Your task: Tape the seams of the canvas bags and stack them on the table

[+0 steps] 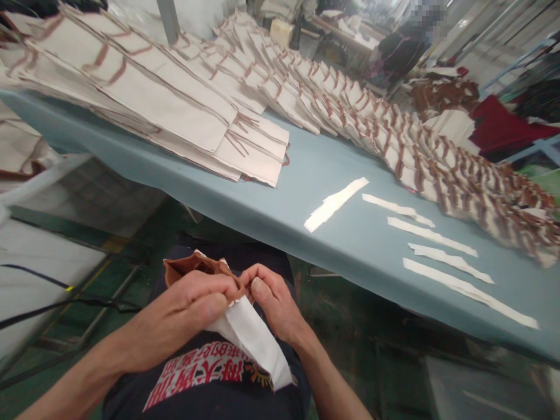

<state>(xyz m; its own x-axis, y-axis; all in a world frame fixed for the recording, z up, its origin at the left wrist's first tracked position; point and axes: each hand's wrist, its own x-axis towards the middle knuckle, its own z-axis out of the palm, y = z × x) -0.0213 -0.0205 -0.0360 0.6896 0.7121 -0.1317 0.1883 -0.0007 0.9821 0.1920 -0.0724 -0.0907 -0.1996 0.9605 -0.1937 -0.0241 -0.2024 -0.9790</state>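
Observation:
Over my lap I hold a sewn piece of brown and white fabric (258, 341). Its brown part bunches up behind my knuckles, and the white part hangs down between my wrists. My left hand (196, 300) is closed on the brown edge, thumb on top. Right beside it, my right hand (273, 297) pinches the same edge, its fingertips curled and nearly touching the left ones. The exact point under the right fingertips is hidden. Beneath the piece is a dark apron (192, 396) with red and white lettering.
A long blue-covered table (280, 219) runs across in front. On it lie stacked cream panels with brown trim (175, 111), long overlapping rows of similar pieces (350, 99), and several white strips (441, 236). A person (398, 52) is at the back. A white bin (48, 181) stands left.

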